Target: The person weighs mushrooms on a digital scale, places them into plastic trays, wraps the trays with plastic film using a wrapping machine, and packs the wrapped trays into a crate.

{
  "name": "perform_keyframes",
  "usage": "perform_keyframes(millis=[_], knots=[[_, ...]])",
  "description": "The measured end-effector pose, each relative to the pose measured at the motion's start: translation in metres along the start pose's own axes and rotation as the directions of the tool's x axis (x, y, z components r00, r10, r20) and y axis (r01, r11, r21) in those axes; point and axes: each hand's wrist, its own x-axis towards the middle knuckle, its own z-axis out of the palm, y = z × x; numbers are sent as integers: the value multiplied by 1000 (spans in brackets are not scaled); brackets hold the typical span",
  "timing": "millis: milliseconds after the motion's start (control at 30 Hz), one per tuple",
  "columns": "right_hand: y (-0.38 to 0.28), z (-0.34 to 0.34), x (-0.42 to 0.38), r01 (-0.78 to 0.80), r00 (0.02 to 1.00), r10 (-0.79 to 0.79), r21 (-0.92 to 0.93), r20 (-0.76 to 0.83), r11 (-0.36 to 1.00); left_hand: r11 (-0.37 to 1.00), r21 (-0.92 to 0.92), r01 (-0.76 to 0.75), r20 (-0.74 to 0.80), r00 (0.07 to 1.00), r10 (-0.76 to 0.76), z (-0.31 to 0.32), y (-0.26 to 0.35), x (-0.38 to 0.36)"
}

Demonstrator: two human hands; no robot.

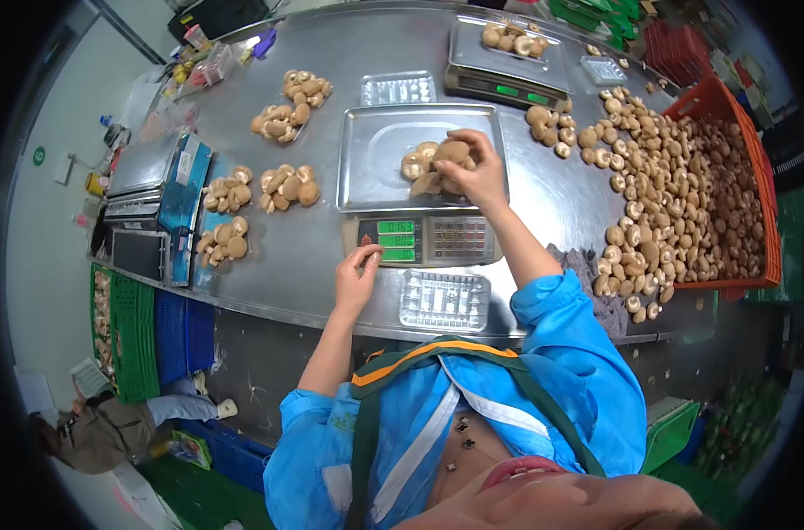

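My right hand (478, 170) is closed around a brown-capped mushroom (453, 152), just above the metal weighing tray (366, 177). Other mushrooms (416, 162) lie in a small pile beneath it; whether a container holds them is hard to see. In front of the tray is the keypad and lit green display of the scale (397, 240), whose top line seems to read 0.163. My left hand (356, 278) is by the display's lower left corner, fingers curled together with nothing visible in them. Nearest my body lies a clear plastic punnet (444, 300).
Grouped mushrooms (287, 188) sit at the left, near a blue-sided machine (159, 199). Loose mushrooms (649, 212) spread from a tipped orange crate (766, 212) at the right. A second scale (508, 88) bears mushrooms. Another person (110, 433) is at lower left.
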Motion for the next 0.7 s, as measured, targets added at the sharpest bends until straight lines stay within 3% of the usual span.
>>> perform_keyframes(millis=[33, 67, 100, 133, 167, 267, 300, 467, 533, 567, 633, 667, 700], knots=[[5, 11, 4, 100, 995, -99, -126, 15, 987, 1000, 1, 15, -5, 1000, -15, -3, 2, -2], [10, 18, 2, 103, 995, -101, -120, 21, 987, 1000, 3, 16, -14, 1000, -16, -6, 1, -3], [18, 23, 0, 179, 980, -124, -418, 156, 890, 1000, -2, 15, -22, 1000, -15, -8, -2, -5], [26, 27, -2, 274, 953, -103, -661, 286, 698, 1000, -8, 13, -29, 999, -14, -11, -5, -6], [32, 29, -5, 160, 976, -18, -653, 218, 740, 1000, -7, 11, -35, 999, -12, -15, -9, -8], [29, 21, -8, 170, 968, 20, -714, 249, 679, 999, -35, 17, -44, 999, -18, -19, -18, -14], [27, 20, -9, 218, 968, -55, -718, 243, 661, 999, -41, 35, -36, 999, -37, -22, -20, -16], [19, -6, -21, 315, 946, -276, -679, 170, 663, 997, 3, 71, -5, 997, -71, -31, -25, -15], [15, -21, -33, 76, 969, -188, -524, -163, 848, 988, -106, 116, -36, 992, -120, -31, -18, -4], [21, -30, -37, 78, 969, -187, -525, -159, 848, 987, -109, 118, -38, 992, -122, -30, -13, 5], [39, -42, -48, -222, 896, 144, -142, -420, 965, 997, -73, 31, -62, 997, -36, -26, -2, 31], [39, -43, -47, -316, 865, 273, -34, -421, 948, 994, -109, -7, -84, 996, -2, -18, -4, 49], [46, -42, -44, -376, 848, 319, -58, -423, 925, 988, -143, -57, -107, 993, 42, -5, -7, 74]])
